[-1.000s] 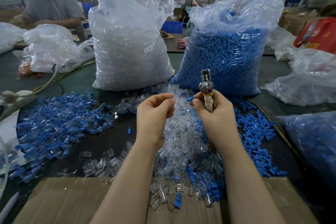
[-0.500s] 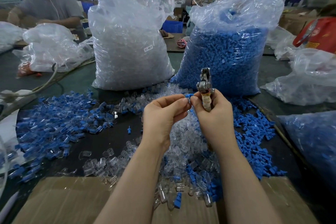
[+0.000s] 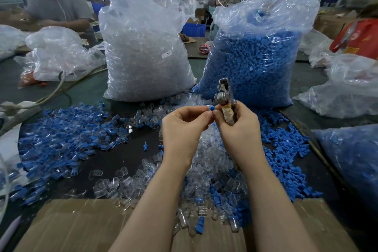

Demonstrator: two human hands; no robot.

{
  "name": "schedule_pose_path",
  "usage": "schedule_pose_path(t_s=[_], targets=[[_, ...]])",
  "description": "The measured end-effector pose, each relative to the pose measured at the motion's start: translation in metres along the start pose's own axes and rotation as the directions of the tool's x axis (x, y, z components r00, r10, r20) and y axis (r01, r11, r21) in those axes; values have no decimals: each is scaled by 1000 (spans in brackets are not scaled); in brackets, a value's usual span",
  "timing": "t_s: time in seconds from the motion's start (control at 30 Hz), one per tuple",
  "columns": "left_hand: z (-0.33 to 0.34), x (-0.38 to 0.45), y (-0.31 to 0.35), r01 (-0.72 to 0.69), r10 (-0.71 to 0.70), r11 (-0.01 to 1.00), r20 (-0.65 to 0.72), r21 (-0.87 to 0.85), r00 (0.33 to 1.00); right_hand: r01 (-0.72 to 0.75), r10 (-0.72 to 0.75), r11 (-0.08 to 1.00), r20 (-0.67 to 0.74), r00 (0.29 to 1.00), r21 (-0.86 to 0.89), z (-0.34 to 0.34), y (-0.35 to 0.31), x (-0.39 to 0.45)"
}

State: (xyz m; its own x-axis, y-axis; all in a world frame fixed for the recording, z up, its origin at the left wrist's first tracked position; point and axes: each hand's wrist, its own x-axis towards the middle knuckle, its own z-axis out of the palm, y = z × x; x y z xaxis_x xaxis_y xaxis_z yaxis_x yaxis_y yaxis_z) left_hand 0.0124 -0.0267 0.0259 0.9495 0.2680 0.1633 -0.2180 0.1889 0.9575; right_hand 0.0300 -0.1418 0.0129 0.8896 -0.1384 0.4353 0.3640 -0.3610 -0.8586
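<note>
At frame centre, left hand [image 3: 184,127] and right hand [image 3: 240,131] pinch one blue plug [image 3: 211,108]; the right also grips pliers [image 3: 225,96]. With so small fingertip hold it may drop into the pile [image 3: 206,161] below

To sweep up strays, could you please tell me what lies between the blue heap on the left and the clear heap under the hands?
In the head view: dark table, one lone blue piece and a few clear strays.
</note>
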Motion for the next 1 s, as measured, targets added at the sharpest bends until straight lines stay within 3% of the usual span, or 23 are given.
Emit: schedule_pose_path(t_s=[0.27,0.4,0.73,1.0], targets=[[-2,3,-6,-57,63,993,-53,100,997,-29,28,1000,136,990,6,-6,1,1],[-5,6,-6,-36,41,996,-59,75,997,-54,64,996,147,987,-73,-13,6,2],[-11,8,-5,-57,58,996,-21,67,998,-25,108,972,353,930,-233,-20,3,1],[-13,8,-3,-69,68,995,19,69,998,-33,123,973,394,911,-228,-20,3,0]])
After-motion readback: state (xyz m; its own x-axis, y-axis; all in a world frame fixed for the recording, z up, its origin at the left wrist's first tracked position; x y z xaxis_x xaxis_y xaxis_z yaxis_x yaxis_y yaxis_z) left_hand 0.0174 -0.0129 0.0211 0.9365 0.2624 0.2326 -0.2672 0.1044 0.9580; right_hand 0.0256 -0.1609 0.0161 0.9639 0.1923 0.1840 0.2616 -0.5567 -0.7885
